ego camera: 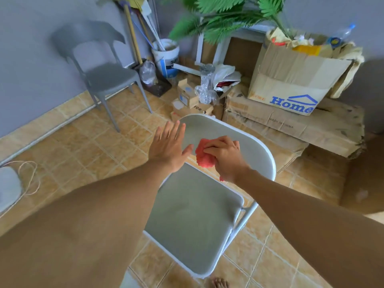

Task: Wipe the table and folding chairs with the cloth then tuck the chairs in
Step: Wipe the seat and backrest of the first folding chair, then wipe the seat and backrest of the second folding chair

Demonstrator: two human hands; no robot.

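Observation:
A white folding chair (193,221) stands unfolded on the tiled floor in front of me, its backrest (216,132) on the far side. My right hand (225,156) is closed on a crumpled pink cloth (202,155) and presses it against the lower part of the backrest. My left hand (168,145) hovers open with fingers spread at the backrest's left edge, just left of the cloth. No table shows in this view.
A grey plastic chair (104,73) stands by the left wall. Cardboard boxes (291,94), small cartons, plastic wrap, a white bucket (166,55) with poles and a green plant crowd the far side behind the folding chair. A bare foot (218,283) shows at the bottom edge.

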